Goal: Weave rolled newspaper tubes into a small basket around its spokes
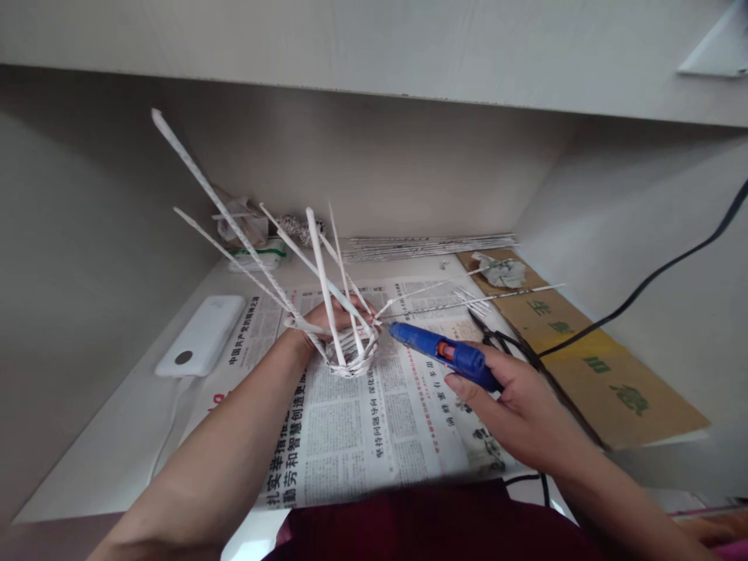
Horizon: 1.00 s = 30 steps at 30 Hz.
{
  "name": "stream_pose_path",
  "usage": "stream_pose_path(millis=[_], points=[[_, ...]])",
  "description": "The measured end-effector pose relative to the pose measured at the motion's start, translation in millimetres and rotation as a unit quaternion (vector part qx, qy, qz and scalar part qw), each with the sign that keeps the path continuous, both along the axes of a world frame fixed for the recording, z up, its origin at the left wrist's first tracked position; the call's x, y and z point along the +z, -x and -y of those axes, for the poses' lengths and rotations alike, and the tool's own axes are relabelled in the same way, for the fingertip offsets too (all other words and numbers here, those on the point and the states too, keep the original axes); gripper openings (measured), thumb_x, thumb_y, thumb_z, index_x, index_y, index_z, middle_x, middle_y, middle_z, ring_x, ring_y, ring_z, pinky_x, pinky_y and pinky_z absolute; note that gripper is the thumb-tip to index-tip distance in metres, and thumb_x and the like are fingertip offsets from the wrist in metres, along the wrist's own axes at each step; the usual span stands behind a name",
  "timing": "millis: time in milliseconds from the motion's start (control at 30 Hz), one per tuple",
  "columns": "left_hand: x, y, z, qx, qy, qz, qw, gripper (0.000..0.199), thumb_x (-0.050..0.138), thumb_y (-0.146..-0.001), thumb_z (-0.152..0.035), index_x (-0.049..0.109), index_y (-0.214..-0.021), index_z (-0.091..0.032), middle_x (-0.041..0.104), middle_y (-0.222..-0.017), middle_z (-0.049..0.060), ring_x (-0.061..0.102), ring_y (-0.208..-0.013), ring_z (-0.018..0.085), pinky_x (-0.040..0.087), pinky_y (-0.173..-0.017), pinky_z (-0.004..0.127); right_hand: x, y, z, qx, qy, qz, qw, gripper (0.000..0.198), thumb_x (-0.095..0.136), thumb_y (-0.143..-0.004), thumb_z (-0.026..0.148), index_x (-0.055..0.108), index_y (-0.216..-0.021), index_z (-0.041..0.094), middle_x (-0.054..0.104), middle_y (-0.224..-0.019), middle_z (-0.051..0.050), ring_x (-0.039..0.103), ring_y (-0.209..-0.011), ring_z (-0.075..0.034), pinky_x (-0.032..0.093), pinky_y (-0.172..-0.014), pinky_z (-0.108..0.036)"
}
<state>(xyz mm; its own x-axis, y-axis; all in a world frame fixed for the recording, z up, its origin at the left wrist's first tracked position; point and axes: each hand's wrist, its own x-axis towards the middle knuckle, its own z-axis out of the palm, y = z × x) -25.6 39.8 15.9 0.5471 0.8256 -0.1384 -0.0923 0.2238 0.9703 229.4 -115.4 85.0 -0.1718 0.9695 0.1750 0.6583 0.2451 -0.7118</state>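
Several paper sticks [334, 315] stand up from a small woven basket [352, 365], which is over the newspaper [327, 440] near the middle of the worktop [132, 425]. The left hand [319, 316] is bent round the far side of the basket and holds it, fingers reaching toward the rim; the sticks cover part of them, so I cannot tell exactly what the fingertips pinch. The right hand [529, 409] is closed round the handle end of a blue glue gun [429, 343], thumb along its near side. The gun's tip points left at the basket's rim, just beside the left fingertips; whether it touches is unclear. Two long, thin sticks [491, 298] stretch from the rim toward the cardboard [636, 389] on the right, where a crumpled wad [502, 271] lies. Scissors [496, 337] lie beyond the gun, a bundle of sticks [432, 247] lies along the back, and a white power bank [204, 335] lies at the left.
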Motion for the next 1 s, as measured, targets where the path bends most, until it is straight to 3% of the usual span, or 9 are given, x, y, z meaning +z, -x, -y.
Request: stream_pose_path(millis=[333,567,1000], points=[[6.1,-2,1,-0.01,-0.043,-0.044,0.998,0.015,0.079,-0.063,-0.02,0.073,-0.074,-0.013,0.071,-0.067,0.005,0.063,-0.061,0.017,0.051,-0.062,0.029,-1,6,-3,0.043,0.01,0.036,0.998,0.029,0.055,-0.091,0.035,0.064,-0.116,0.023,0.071,-0.103,-0.007,0.065,-0.087,-0.02,0.051,-0.076,-0.032],[6.0,0,1,-0.004,-0.039,-0.043,0.998,0.017,0.079,-0.063,-0.02,0.073,-0.076,-0.012,0.071,-0.068,0.006,0.062,-0.061,0.016,0.05,-0.064,0.029,3,11,-2,0.064,0.016,0.07,0.995,0.017,0.048,-0.094,0.032,0.06,-0.099,0.022,0.067,-0.082,-0.003,0.059,-0.07,-0.017,0.045,-0.066,-0.029],[0.2,-1,-4,-0.014,-0.069,-0.047,0.996,0.019,0.081,-0.058,-0.026,0.073,-0.072,-0.016,0.068,-0.062,0.003,0.06,-0.058,0.016,0.049,-0.061,0.029,-3,9,-2,0.048,0.016,0.167,0.985,0.003,0.049,-0.09,0.024,0.048,-0.089,0.021,0.062,-0.078,-0.003,0.057,-0.069,-0.017,0.038,-0.062,-0.028]])
